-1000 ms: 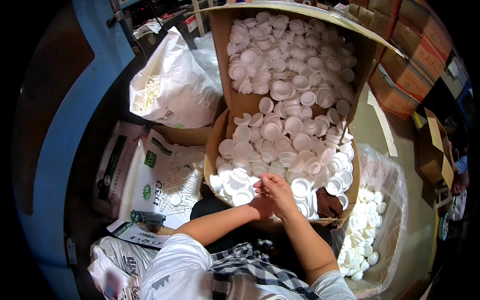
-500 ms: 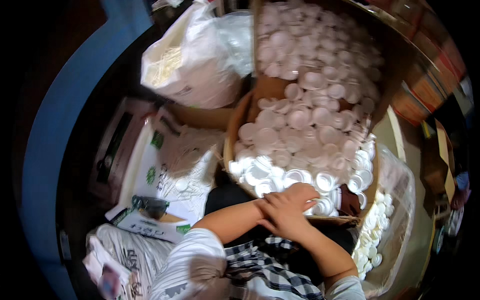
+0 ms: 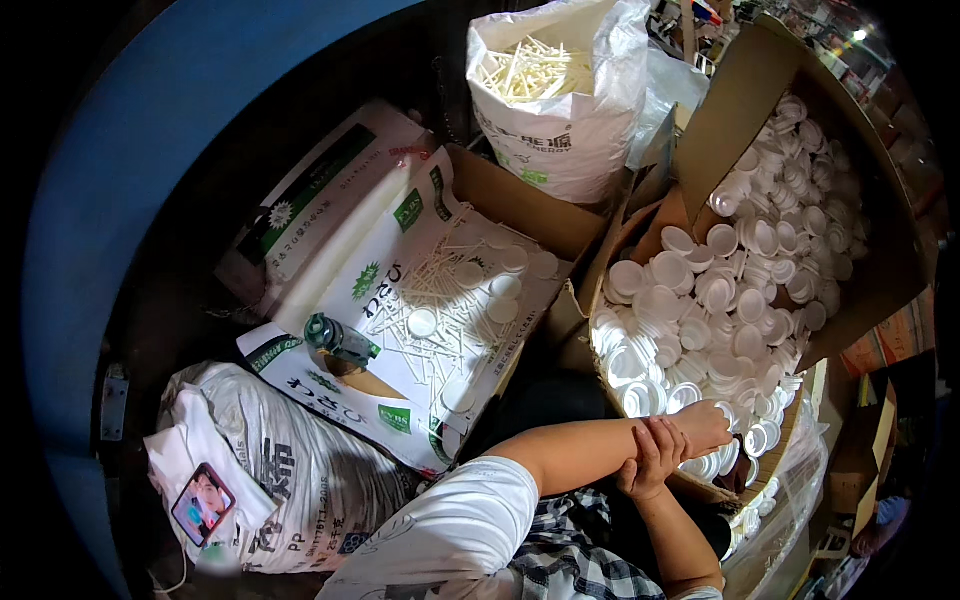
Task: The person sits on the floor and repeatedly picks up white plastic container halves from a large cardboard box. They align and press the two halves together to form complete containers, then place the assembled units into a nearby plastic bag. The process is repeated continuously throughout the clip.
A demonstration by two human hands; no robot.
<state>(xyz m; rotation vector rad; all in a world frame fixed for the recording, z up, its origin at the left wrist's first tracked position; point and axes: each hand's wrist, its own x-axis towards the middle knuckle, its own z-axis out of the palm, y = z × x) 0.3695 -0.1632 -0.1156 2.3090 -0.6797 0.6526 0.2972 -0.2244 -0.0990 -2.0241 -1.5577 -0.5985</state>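
A cardboard box (image 3: 745,120) on the right holds a heap of white round plastic lids (image 3: 715,290). My left hand (image 3: 708,426) rests at its near edge, by the closest lids, with the fingers curled in; anything inside them is hidden. My right hand (image 3: 655,455) is wrapped around my left wrist. To the left, an open printed carton (image 3: 385,260) contains thin white sticks (image 3: 440,300) and a few loose lids (image 3: 422,322). Neither hand touches that carton.
A dark green bottle (image 3: 340,340) lies on the carton's near flap. Behind stands a white sack (image 3: 555,140) of pale sticks. At lower left, a phone (image 3: 205,503) lies on a stuffed plastic sack (image 3: 300,460). A clear plastic bag (image 3: 790,500) with white pieces sits at right.
The view has swung left, so the boxes and sacks appear farther right. My right hand still clasps my left wrist, and both hands stay by the box's near edge.
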